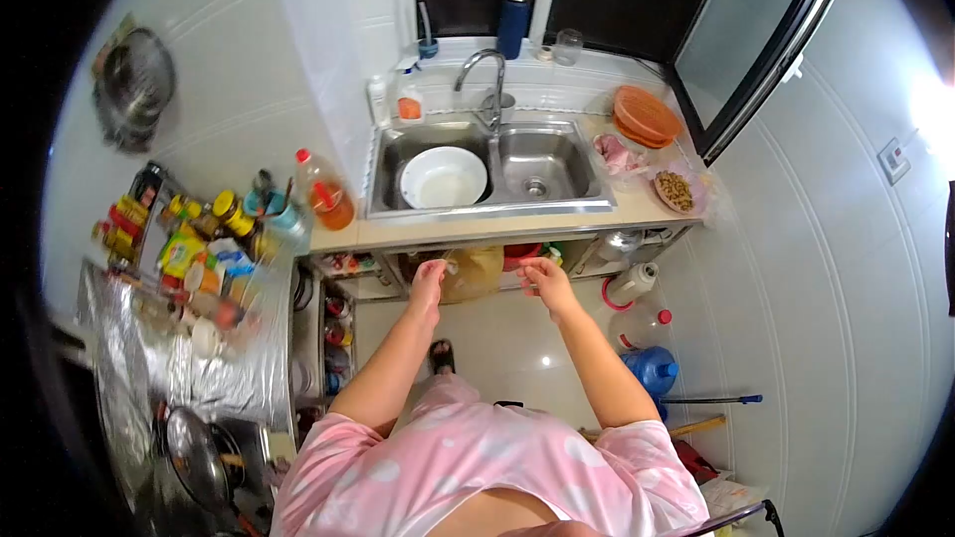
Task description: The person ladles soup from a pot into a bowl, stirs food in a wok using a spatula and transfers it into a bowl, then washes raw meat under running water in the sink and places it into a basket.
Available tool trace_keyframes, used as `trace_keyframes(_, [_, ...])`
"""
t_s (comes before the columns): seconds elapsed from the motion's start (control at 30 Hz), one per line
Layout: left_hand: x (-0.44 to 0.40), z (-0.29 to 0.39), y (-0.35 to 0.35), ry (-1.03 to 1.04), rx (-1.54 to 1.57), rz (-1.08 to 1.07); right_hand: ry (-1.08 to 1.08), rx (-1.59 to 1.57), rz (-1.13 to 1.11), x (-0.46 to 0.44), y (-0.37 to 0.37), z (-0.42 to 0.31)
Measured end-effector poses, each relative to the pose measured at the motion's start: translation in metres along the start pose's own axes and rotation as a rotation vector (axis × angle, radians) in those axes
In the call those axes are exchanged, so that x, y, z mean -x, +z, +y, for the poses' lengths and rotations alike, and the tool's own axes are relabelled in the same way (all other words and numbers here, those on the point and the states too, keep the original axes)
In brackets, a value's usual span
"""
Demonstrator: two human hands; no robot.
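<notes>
White-tiled walls (816, 229) surround a kitchen where the left hand (429, 281) and the right hand (543, 281) are held apart above the floor (497, 348), fingers curled, though whether either pinches anything I cannot tell. Between them, below the near edge of the bench (398, 231), shows a yellowish bag (475, 272). Farther off, a white basin (444, 187) sits in the left bowl of the sink (542, 207), with a bottle of orange liquid (333, 207) to its left and brown pieces (674, 190) far right.
</notes>
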State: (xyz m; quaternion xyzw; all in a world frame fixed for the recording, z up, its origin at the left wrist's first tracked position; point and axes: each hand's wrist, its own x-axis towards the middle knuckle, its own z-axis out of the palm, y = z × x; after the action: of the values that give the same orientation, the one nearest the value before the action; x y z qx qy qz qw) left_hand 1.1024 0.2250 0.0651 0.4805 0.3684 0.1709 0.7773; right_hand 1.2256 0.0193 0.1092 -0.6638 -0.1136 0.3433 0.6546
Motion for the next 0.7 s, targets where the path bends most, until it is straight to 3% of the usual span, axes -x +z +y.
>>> trace_keyframes(0.43, [-0.244,0.026,0.107,-0.166,-0.053,-0.179,0.036,0.023,0.495,-0.215,-0.095,-0.01])
trace_keyframes(0.53, [-0.274,0.04,0.119,-0.239,-0.095,-0.158,-0.026,0.183,0.621,-0.26,-0.121,-0.015])
trace_keyframes(0.7, [-0.309,0.04,0.136,-0.296,-0.108,-0.123,-0.18,0.773,0.827,-0.324,-0.193,-0.018])
